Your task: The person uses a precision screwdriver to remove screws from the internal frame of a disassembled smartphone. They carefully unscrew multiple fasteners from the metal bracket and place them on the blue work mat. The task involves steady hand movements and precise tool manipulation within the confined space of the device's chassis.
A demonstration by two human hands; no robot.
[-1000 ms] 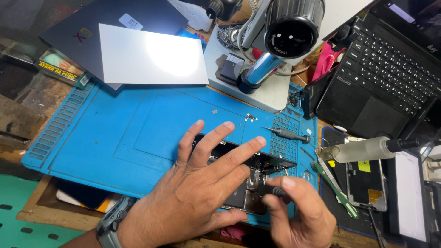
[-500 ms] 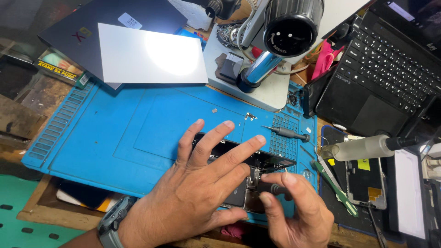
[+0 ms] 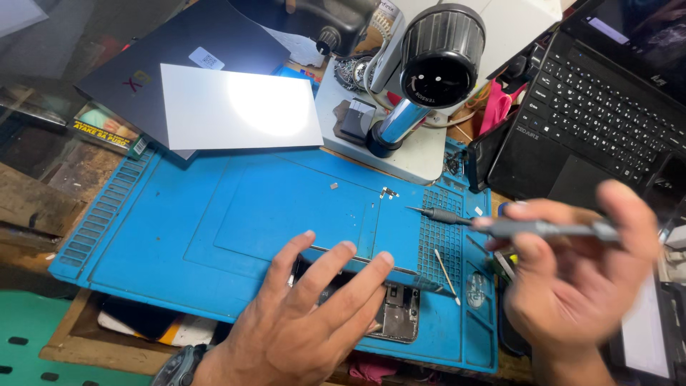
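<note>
My left hand (image 3: 307,314) lies flat with spread fingers on an opened black phone (image 3: 396,314) at the front of a blue repair mat (image 3: 214,229). My right hand (image 3: 572,279) is raised to the right of the mat, blurred, and grips a slim grey screwdriver (image 3: 543,229) held roughly level with its tip pointing left. A second grey screwdriver (image 3: 439,214) lies on the mat's grid section. A thin white stick (image 3: 446,275) rests on the mat beside the phone.
A microscope (image 3: 429,71) stands on a white base behind the mat. An open black laptop (image 3: 593,114) sits at the right. A white sheet (image 3: 236,107) rests on a dark closed laptop (image 3: 179,57) at the back left. Tiny metal parts (image 3: 388,191) lie on the mat.
My right hand has lifted off the phone and swung up and to the right with the screwdriver. My left hand stays pressed on the phone.
</note>
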